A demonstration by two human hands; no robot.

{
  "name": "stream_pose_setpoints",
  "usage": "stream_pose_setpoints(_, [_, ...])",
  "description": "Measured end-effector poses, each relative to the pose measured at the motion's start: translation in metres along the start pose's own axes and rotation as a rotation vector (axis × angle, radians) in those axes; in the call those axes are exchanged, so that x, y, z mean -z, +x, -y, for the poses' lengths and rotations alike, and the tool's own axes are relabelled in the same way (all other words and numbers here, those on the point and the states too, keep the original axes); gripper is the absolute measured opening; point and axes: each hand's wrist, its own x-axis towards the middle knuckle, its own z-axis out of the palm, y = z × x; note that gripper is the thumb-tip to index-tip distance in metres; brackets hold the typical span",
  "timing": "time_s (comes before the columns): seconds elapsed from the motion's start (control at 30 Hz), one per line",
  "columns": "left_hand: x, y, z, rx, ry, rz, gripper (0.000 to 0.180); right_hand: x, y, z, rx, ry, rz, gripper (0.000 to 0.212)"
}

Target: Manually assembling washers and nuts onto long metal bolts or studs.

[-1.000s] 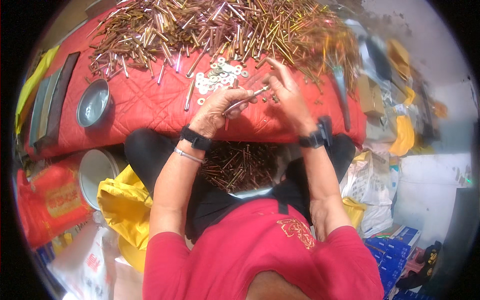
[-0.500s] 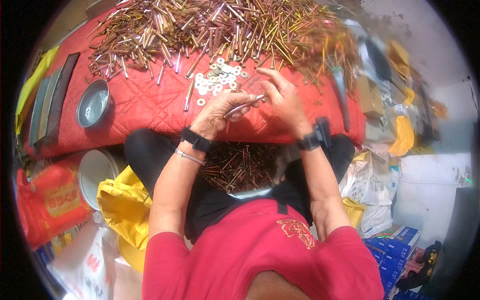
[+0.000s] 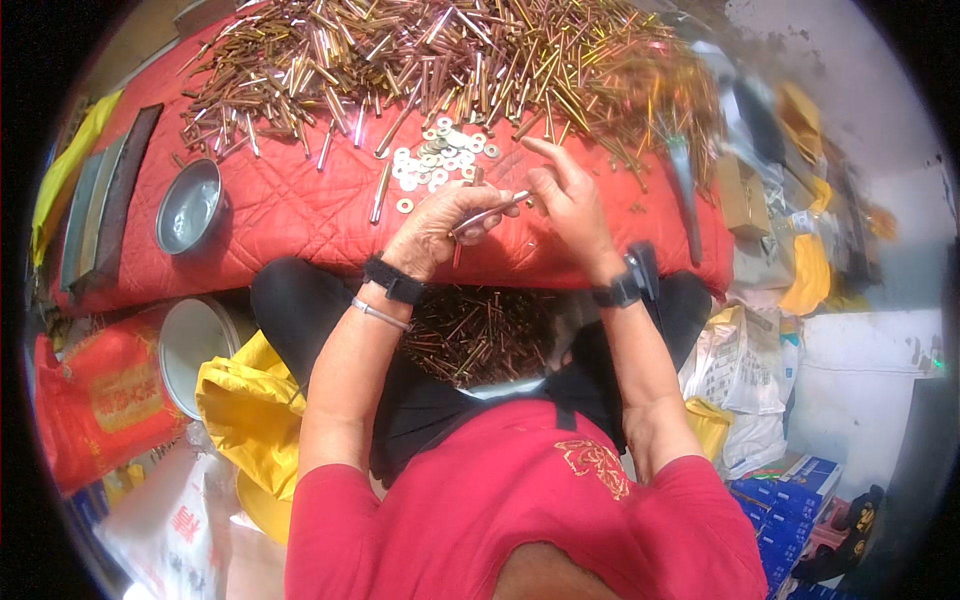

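My left hand (image 3: 445, 222) is closed around a slim metal bolt (image 3: 490, 214), its tip pointing up and right. Beside that tip is my right hand (image 3: 575, 200), index finger stretched out and thumb apart from it; whether it touches the bolt I cannot tell. Just beyond my left hand lies a small heap of flat washers (image 3: 437, 160), with one loose washer (image 3: 404, 205) nearer me. A single bolt (image 3: 380, 192) rests left of them. Across the far side of the red quilted cover (image 3: 290, 215) spreads a big pile of brassy bolts (image 3: 400, 60).
A metal bowl (image 3: 190, 207) stands at the left on the cover, near some dark flat bars (image 3: 110, 195). Between my legs, below the edge, sits a container of more bolts (image 3: 480, 335). A tapered grey tool (image 3: 685, 200) lies at right, beside a cardboard box (image 3: 741, 195).
Both hands keep nearly the same place, the bolt still in my left. My right hand, blurred before, shows more sharply. The whole view has shifted very slightly.
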Motion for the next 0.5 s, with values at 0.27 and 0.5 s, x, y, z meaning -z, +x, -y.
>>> stream_pose_setpoints(0.27, [-0.003,0.0,0.001,-0.005,0.011,0.02,0.025,-0.002,-0.005,-0.004,0.015,0.04,-0.042,0.043])
stream_pose_setpoints(0.5, [-0.004,-0.001,0.001,-0.022,0.038,-0.007,0.023,-0.001,-0.005,0.004,-0.113,0.079,-0.006,0.04])
